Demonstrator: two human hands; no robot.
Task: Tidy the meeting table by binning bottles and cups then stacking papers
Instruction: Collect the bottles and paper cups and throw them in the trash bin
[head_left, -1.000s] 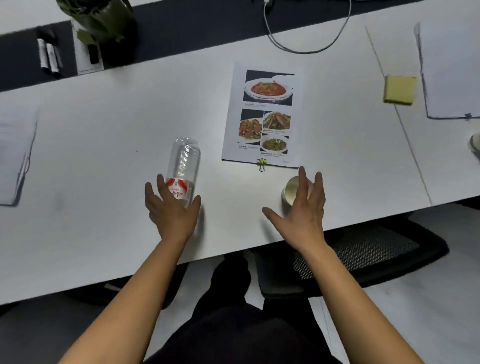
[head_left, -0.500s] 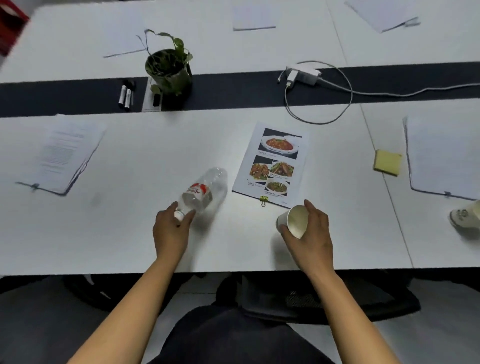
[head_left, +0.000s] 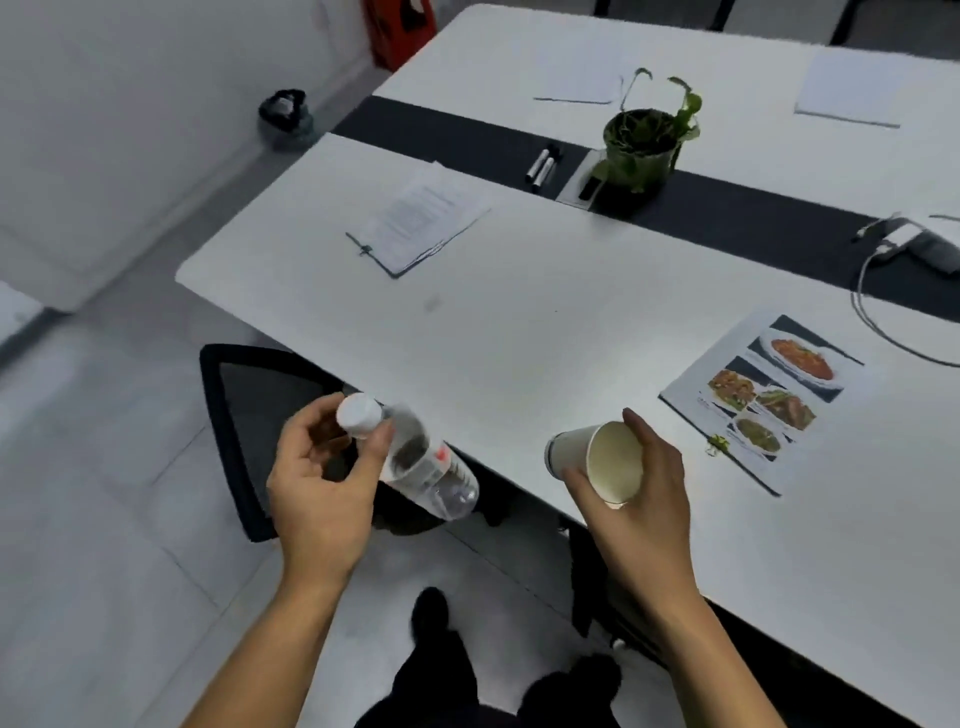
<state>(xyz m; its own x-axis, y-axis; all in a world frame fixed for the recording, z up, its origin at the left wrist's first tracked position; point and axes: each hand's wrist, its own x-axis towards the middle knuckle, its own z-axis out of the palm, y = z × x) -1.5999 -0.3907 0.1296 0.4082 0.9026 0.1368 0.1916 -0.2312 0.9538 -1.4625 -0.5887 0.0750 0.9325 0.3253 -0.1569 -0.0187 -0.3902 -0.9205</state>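
**Bottle and cup both off the table**

My left hand (head_left: 322, 488) pinches the clear bottle (head_left: 431, 467) near its white cap. The bottle hangs tilted past the table (head_left: 519, 322) edge; half a second ago it lay on top. My right hand (head_left: 639, 509) grips the paper cup (head_left: 597, 457), tipped sideways above the edge. The view has swung left, and the menu sheet (head_left: 763, 400) now lies to the right.

bottle (head_left: 431, 467): 1 | paper cup (head_left: 597, 460): 1 | hands: 2, left hand (head_left: 317, 493) and right hand (head_left: 649, 519) | paper sets: 4, clipped stack (head_left: 415, 223), menu sheet (head_left: 763, 400), far sheet (head_left: 579, 85), second far sheet (head_left: 852, 96) | markers (head_left: 540, 166): 2 clear to see | potted plant (head_left: 641, 150): 1 | chair (head_left: 244, 395): 1 | green binder clip (head_left: 719, 444): 1
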